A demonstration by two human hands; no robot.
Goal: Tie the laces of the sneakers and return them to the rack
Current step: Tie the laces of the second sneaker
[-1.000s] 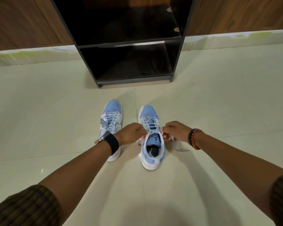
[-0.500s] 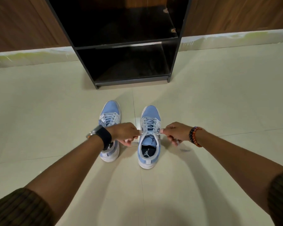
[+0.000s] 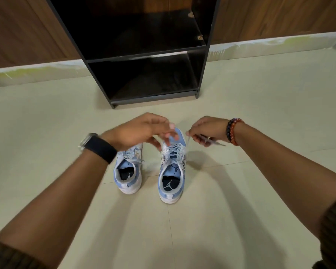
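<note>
Two light-blue and white sneakers stand side by side on the floor, toes toward the rack. The left sneaker (image 3: 128, 175) has its laces lying loose over the tongue. Above the toe of the right sneaker (image 3: 172, 177), my left hand (image 3: 142, 131) pinches one lace end and my right hand (image 3: 208, 131) pinches the other, which trails out to the right. Both hands are raised above the shoe and blurred. The black shoe rack (image 3: 202, 74) stands open just beyond, with dark shelves.
Pale floor tiles (image 3: 260, 117) spread around the shoes on every side. A wooden wall (image 3: 279, 14) with a pale skirting strip runs behind the rack. I wear a dark watch on the left wrist and a bead bracelet on the right.
Both hands have lifted up and forward from the right sneaker's tongue to above its toe, drawing the lace ends upward. The view has tilted so the shoes sit lower.
</note>
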